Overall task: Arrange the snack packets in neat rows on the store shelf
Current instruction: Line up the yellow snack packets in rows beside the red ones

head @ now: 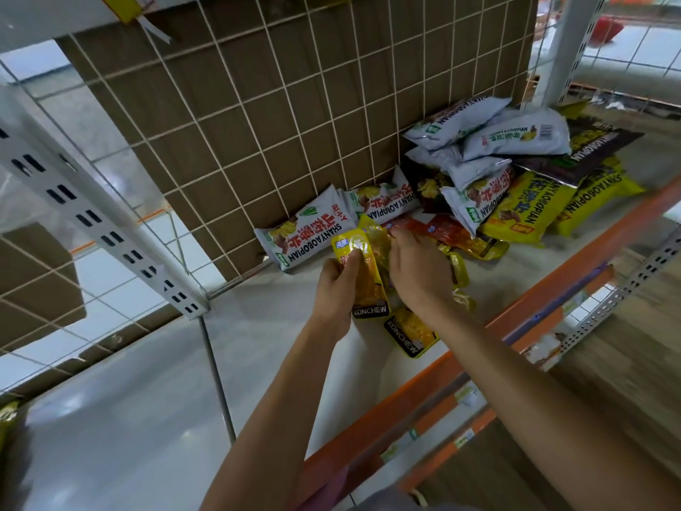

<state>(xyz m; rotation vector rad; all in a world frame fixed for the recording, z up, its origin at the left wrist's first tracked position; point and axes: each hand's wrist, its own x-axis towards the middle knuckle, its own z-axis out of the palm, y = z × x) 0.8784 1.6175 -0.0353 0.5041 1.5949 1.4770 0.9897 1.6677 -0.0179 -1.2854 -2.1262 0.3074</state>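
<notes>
My left hand (337, 285) grips a small yellow KONCHEW snack packet (363, 274), thumb on its front, held upright over the white shelf (258, 326). Beside it my right hand (418, 274) reaches into a loose heap of small yellow and orange packets (442, 234), fingers curled at the top edge of one; the grasp itself is hidden. Another yellow KONCHEW packet (411, 335) lies flat below my right wrist. White SHANYAOBOPIAN bags (306, 234) lean against the wire grid. More white, yellow and dark bags (516, 171) are piled at the right.
A wire grid backing (258, 105) with brown cardboard behind it closes off the shelf's rear. The shelf's orange front rail (534, 289) carries price tags. A white slotted upright (92, 215) crosses on the left, another (567, 49) stands at the top right.
</notes>
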